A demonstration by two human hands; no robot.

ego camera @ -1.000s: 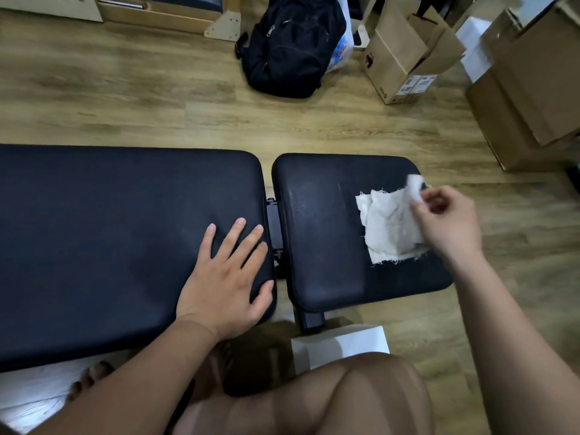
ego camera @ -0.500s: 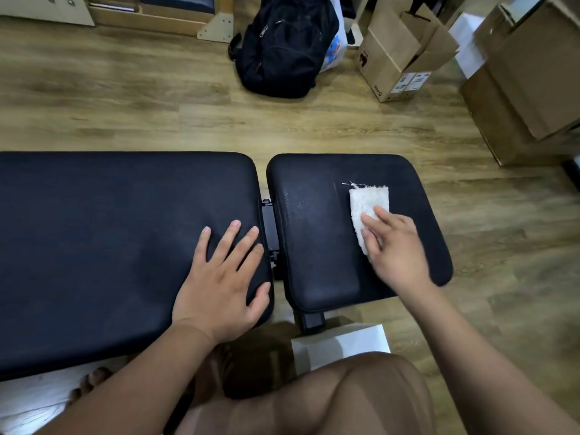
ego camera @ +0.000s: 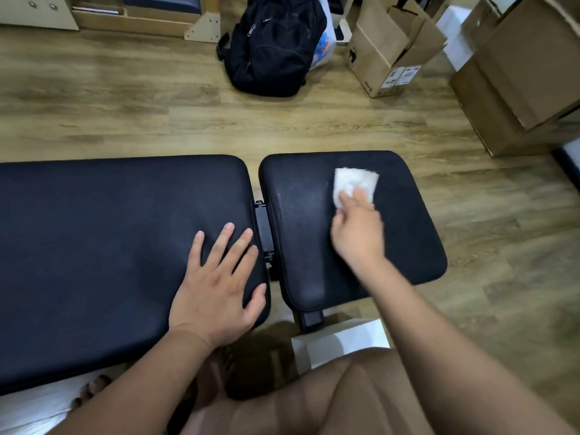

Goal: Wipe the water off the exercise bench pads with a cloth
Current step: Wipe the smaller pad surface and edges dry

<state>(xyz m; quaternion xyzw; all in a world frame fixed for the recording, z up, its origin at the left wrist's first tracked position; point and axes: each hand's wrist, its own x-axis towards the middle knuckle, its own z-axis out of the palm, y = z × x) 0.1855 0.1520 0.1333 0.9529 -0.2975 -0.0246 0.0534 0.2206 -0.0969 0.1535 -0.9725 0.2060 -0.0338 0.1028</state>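
Note:
Two black bench pads lie side by side: a long back pad (ego camera: 94,246) on the left and a shorter seat pad (ego camera: 408,240) on the right, with a metal hinge between them. A folded white cloth (ego camera: 356,182) lies near the seat pad's far edge. My right hand (ego camera: 357,233) presses its fingers down on the cloth's near part and looks blurred. Fine water droplets speckle the seat pad's left part. My left hand (ego camera: 216,287) rests flat, fingers spread, on the back pad's near right corner.
A black backpack (ego camera: 273,48) and an open cardboard box (ego camera: 389,54) stand on the wooden floor beyond the bench. Larger boxes (ego camera: 521,73) are stacked at the right. A white box (ego camera: 342,343) sits under the seat pad by my knee.
My right hand laid the loose cloth flat on the seat pad, then pushed it toward the pad's far edge. My left hand stayed flat on the back pad.

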